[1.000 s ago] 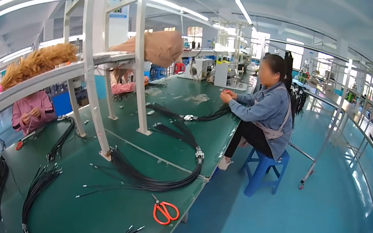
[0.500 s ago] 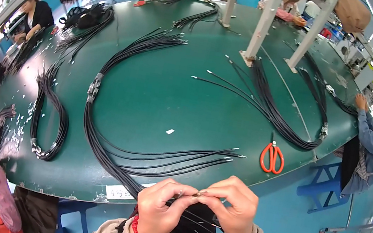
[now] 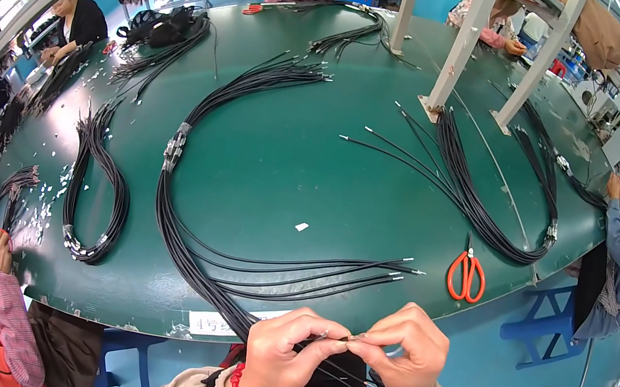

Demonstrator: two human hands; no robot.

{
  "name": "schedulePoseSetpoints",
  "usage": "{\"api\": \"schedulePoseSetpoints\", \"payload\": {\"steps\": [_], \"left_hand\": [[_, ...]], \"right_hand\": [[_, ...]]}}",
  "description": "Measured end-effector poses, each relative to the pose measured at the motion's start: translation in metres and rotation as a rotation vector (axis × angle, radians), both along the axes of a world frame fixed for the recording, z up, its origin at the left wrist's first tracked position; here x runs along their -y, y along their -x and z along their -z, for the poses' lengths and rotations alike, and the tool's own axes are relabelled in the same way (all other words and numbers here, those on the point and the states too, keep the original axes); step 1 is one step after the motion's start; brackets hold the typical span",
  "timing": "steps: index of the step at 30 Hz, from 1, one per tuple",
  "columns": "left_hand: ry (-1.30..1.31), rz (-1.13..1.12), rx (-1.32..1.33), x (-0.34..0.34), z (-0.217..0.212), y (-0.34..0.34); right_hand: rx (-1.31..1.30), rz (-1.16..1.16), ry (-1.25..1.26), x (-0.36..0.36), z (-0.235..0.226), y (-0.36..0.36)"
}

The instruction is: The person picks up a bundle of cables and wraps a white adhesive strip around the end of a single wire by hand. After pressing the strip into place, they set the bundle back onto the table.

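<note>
A bundle of long black cables (image 3: 172, 231) with pale metal tips curves along the green table and runs down to my hands at its near edge. My left hand (image 3: 284, 361) is closed, thumb and forefinger pinching a thin cable end. Tip to tip with it, my right hand (image 3: 407, 358) pinches the same spot, its fingers closed too. What lies between the fingertips is mostly covered and very small. Below the hands, several thin cable ends hang over my dark lap. Orange-handled scissors (image 3: 466, 276) rest on the table to the right of my hands.
More cable bundles lie left (image 3: 97, 189) and right (image 3: 480, 215) on the green table (image 3: 274, 162). White posts (image 3: 459, 54) rise from its far side. A white paper label (image 3: 214, 324) marks the near edge. Co-workers sit around; a blue stool (image 3: 544, 326) stands right.
The whole view has shifted slightly, so the table and things appear further right and lower. My hands keep their pinch together. At lower left, a co-worker's second hand now shows.
</note>
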State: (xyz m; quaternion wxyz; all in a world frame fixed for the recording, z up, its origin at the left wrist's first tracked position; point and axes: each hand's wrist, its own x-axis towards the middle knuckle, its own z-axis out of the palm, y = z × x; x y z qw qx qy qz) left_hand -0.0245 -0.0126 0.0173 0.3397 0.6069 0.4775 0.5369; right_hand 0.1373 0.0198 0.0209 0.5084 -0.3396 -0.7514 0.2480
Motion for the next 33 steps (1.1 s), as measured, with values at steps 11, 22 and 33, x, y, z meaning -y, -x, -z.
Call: {"api": "schedulePoseSetpoints", "payload": {"steps": [11, 22, 33], "left_hand": [[0.004, 0.182, -0.002, 0.003, 0.001, 0.006], [-0.241, 0.019, -0.092, -0.001, 0.014, -0.005], [-0.105, -0.022, -0.045, 0.007, 0.023, -0.006]], "right_hand": [[-0.163, -0.13, 0.346, 0.003, 0.002, -0.007], [-0.049, -0.052, 0.071, 0.006, 0.009, -0.003], [-0.081, 0.043, 0.079, 0.011, 0.019, 0.001]]}}
